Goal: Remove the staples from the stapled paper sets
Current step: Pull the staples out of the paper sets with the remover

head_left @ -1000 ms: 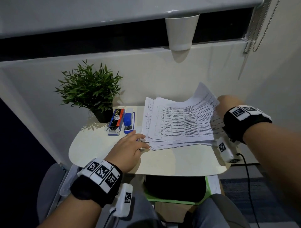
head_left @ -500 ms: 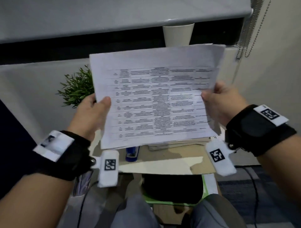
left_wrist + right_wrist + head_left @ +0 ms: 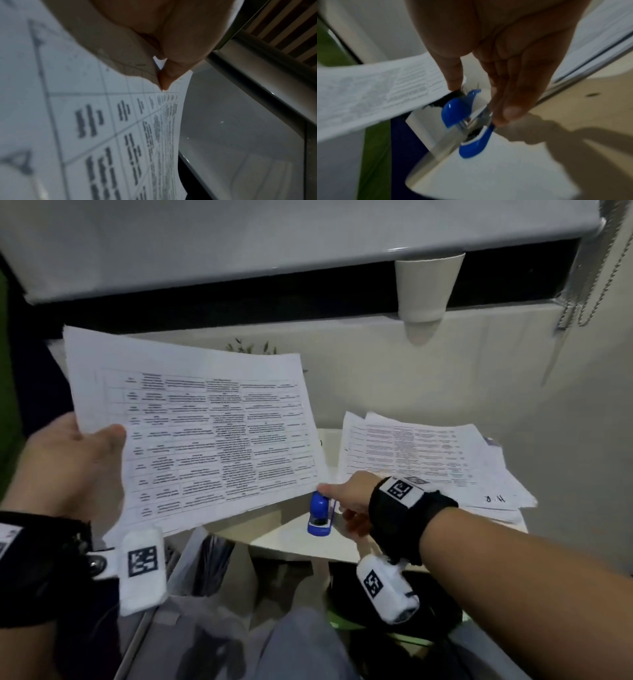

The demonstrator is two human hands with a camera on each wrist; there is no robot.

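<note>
Pale rounded table against a light wall, beneath a sill with a lowered blind; a white cup hangs at the sill's edge.

Item: stapled paper set — printed tables, held up in the air over the table's left side, tilted. Left hand holds it at the left edge, thumb on the printed face, the other fingers hidden behind the sheets; the left wrist view shows thumb and a finger pinched together on the paper.

Item: blue staple remover — standing on the table near its front edge, just below the lower right corner of the held set. Right hand is on it: in the right wrist view the thumb sits at one side and the fingers at the other, narrowly spread around the tool, with metal parts visible between its blue wings. Grip appears light; motion blur hides the exact contact.

Item: loose pile of printed papers — lying on the table's right half, fanned unevenly.

Both wrists wear black straps with marker tags.
</note>
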